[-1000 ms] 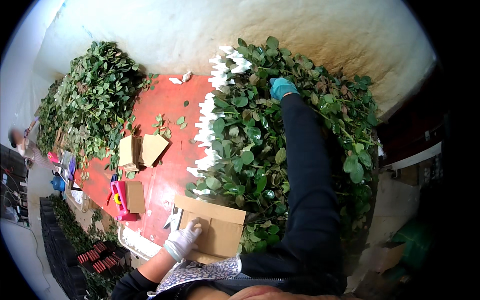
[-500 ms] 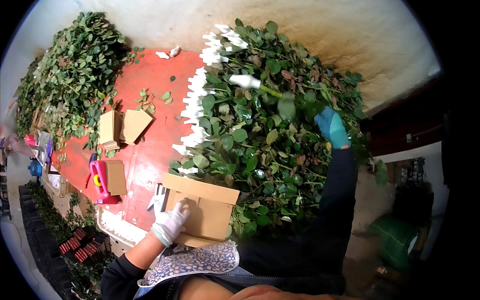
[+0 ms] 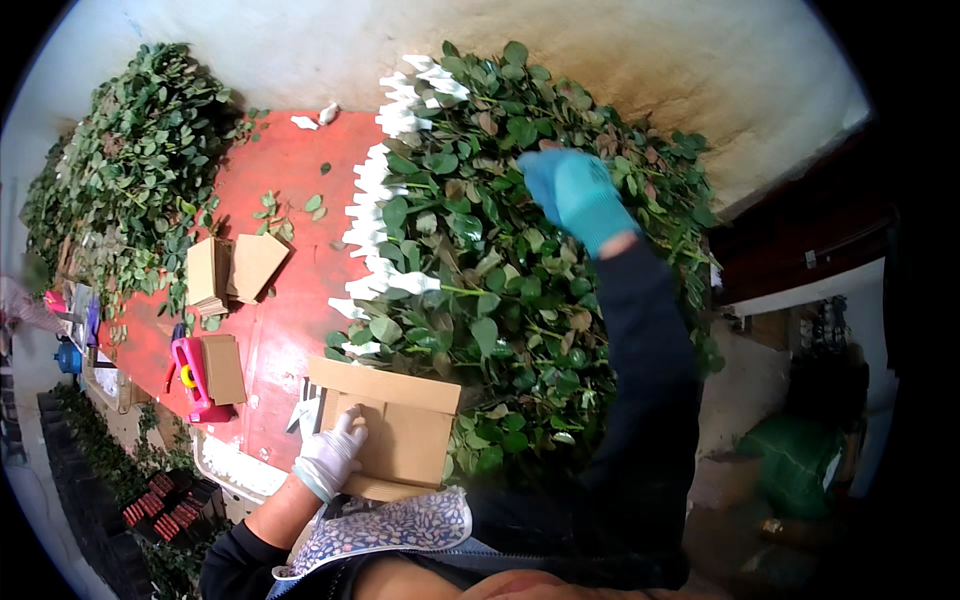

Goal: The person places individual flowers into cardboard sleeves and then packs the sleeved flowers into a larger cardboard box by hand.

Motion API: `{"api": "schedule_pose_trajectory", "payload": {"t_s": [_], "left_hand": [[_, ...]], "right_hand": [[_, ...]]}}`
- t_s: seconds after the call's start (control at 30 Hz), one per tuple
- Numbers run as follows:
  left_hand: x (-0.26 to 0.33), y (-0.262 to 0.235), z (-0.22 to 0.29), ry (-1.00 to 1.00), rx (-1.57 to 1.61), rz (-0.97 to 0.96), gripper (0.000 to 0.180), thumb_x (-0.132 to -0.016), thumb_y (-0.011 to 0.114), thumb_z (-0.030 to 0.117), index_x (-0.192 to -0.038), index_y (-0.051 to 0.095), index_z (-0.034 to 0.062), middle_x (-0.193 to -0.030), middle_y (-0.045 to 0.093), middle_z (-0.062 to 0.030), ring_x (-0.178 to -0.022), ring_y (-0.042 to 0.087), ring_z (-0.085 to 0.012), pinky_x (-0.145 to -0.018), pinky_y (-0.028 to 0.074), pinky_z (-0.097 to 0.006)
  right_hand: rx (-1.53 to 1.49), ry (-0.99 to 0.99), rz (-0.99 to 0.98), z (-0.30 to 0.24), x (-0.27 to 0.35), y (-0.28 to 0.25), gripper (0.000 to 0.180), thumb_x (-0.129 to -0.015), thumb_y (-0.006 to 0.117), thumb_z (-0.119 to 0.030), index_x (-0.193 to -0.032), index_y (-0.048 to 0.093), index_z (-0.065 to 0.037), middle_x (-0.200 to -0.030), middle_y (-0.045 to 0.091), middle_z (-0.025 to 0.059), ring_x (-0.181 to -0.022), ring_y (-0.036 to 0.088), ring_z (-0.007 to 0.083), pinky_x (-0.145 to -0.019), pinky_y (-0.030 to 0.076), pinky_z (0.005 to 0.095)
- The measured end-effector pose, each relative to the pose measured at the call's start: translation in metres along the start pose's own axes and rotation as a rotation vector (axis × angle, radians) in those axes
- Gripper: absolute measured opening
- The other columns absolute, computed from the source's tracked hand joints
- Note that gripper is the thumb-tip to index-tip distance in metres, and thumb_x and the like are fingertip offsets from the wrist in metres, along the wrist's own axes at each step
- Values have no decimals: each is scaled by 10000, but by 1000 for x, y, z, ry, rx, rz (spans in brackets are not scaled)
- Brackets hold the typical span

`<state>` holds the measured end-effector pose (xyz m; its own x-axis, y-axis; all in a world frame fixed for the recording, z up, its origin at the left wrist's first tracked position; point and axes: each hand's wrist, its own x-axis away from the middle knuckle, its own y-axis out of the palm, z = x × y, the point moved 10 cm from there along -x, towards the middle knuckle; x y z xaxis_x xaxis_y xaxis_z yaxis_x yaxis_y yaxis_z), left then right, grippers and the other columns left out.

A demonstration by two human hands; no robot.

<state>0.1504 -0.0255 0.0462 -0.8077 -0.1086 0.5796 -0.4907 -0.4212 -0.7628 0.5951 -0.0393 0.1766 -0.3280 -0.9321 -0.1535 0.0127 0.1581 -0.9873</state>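
My left hand [image 3: 333, 455], in a white glove, grips the left side of a brown cardboard sheet [image 3: 410, 440] close to my body, its fingers bent over the surface. My right hand [image 3: 572, 190], in a teal and blue glove, is over the far part of a large pile of leafy rose stems [image 3: 530, 290]. Its fingers look curled, and whatever is in them is hidden. White sleeves [image 3: 370, 190] cover the flower heads along the pile's left side. One white-sleeved rose [image 3: 412, 283] lies on top with its stem toward the right.
A red table [image 3: 290, 190] carries pointed cardboard pieces [image 3: 258, 265], a pink tool [image 3: 190, 375] and a small cardboard stack [image 3: 223, 368]. More foliage [image 3: 150, 150] is heaped at the far left. Beside the front edge stands a white tray [image 3: 235, 465]. A wall runs behind the table.
My right hand has moved left and away from me. The white-sleeved rose that was in the air beside it now lies on the pile. My left hand stays on the cardboard sheet.
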Motion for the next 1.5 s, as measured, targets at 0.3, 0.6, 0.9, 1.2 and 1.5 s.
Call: {"api": "schedule_pose_trajectory", "payload": {"t_s": [0.3, 0.6, 0.9, 1.2, 1.5], "left_hand": [[3, -4, 1, -46, 8, -15, 593, -682, 804, 236, -1196, 528, 133, -1436, 401, -122, -920, 676, -332, -712, 564, -424], [0, -4, 0, -62, 27, -67, 564, -701, 791, 234, -1187, 526, 128, -1436, 391, -124, -897, 678, -322, -690, 562, -419], [-4, -2, -2, -43, 36, -67, 548, -701, 794, 245, -1167, 532, 123, -1418, 410, -120, -914, 677, -322, -714, 562, -416], [-3, -11, 6, -35, -1, -42, 520, -711, 770, 199, -1157, 520, 103, -1389, 423, -142, -780, 684, -306, -674, 553, -410], [-1, -8, 5, -49, -2, -32, 531, -716, 763, 195, -1179, 521, 103, -1394, 426, -140, -763, 686, -293, -651, 550, -403]], "right_hand": [[-16, 339, -333, 74, -150, 193, 314, -911, 547, -231, -1170, 664, -97, -1191, 652, 169, -1079, 630, 369, -896, 517, 458], [116, 425, -427, 98, -140, 188, 444, -877, 591, -244, -1305, 570, -129, -1185, 648, 184, -1094, 623, 341, -914, 500, 468], [52, 474, -249, 148, -116, 161, 590, -909, 518, -279, -1477, 364, -240, -1239, 582, 174, -1099, 581, 370, -899, 488, 488], [309, 290, -367, 76, -154, 187, 415, -871, 641, -246, -1279, 578, -207, -1342, 517, 129, -1236, 506, 347, -909, 467, 587], [218, 527, -465, 101, -166, 223, 435, -909, 604, -288, -1330, 572, -179, -1361, 506, 124, -1273, 466, 353, -917, 432, 589]]}}
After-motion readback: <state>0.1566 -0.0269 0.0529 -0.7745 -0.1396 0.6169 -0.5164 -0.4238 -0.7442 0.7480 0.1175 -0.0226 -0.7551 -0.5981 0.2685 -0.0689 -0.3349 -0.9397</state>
